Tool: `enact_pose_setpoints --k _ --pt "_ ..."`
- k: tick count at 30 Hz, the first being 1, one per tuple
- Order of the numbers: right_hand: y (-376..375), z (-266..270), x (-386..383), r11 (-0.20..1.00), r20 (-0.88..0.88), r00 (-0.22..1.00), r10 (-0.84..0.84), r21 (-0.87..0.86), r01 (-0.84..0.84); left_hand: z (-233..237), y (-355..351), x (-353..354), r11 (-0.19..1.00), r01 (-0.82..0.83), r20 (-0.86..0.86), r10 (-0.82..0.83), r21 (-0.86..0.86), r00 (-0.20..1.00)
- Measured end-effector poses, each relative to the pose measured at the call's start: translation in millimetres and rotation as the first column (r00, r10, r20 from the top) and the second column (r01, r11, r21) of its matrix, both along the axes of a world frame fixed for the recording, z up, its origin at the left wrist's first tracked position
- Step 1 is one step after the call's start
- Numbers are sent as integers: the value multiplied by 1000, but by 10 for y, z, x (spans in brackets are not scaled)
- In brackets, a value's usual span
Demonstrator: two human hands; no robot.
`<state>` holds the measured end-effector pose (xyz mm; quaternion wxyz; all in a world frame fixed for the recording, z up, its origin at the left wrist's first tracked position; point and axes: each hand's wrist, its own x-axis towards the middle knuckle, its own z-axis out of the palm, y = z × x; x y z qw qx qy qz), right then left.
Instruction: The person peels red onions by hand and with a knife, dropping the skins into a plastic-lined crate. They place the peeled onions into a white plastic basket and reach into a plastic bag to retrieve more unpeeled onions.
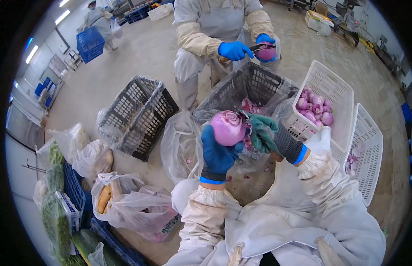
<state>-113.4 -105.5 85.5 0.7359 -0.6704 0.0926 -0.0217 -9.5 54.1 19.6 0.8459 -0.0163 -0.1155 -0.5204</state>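
Note:
My left hand (218,153), in a blue glove, is closed around a large peeled purple onion (228,127) from below and the left. My right hand (267,134), in a green-coated grey glove, is closed on a knife. Its dark blade (244,115) shows at the onion's right side, and most of the handle is hidden by my fingers. Beyond and below my hands stands a black crate (219,95) lined with clear plastic, with purple onion skins (251,106) in it.
Opposite me, a co-worker's gloved hands (234,51) hold a knife and an onion. White baskets (332,77) with onions stand at right. Another black crate (135,119) is at left, near bagged vegetables (126,201). Farther back, a person carries a blue crate (90,44).

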Motion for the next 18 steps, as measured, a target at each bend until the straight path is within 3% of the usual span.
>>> enact_pose_setpoints --k 3,5,6,8,10,12,13,14,15,18 --pt "22 -76 -15 996 -22 1000 8 85 -6 130 -57 -84 993 -82 -69 87 80 994" --pt "3 -117 -28 992 -22 1000 3 130 0 154 -73 -121 929 -261 50 257 261 965" --pt "-18 -106 -35 990 14 999 32 140 -34 133 -56 -109 928 -264 50 260 263 964" --pt "-58 -30 -14 986 52 997 62 150 -69 67 -30 -61 999 -25 -100 28 30 995" --pt "-84 223 21 947 -3 1000 -25 322 25 50 -25 -42 1000 10 -90 -11 -13 996" --pt "-306 -7 69 931 47 994 -99 356 76 37 -23 -32 998 43 -84 -47 -56 995" --pt "-521 -440 171 945 -230 966 -116 274 179 33 -25 -33 997 52 -123 -59 -60 991" --pt "-686 -730 212 952 -480 864 -150 165 257 41 -35 -16 996 66 -154 -76 -66 985" --pt "-712 -834 113 988 -426 894 -138 0 153 46 -37 19 995 72 -141 -81 -71 987" --pt "-333 -450 28 986 -345 925 -162 -11 169 -48 -62 -42 1000 -21 -202 22 9 979"
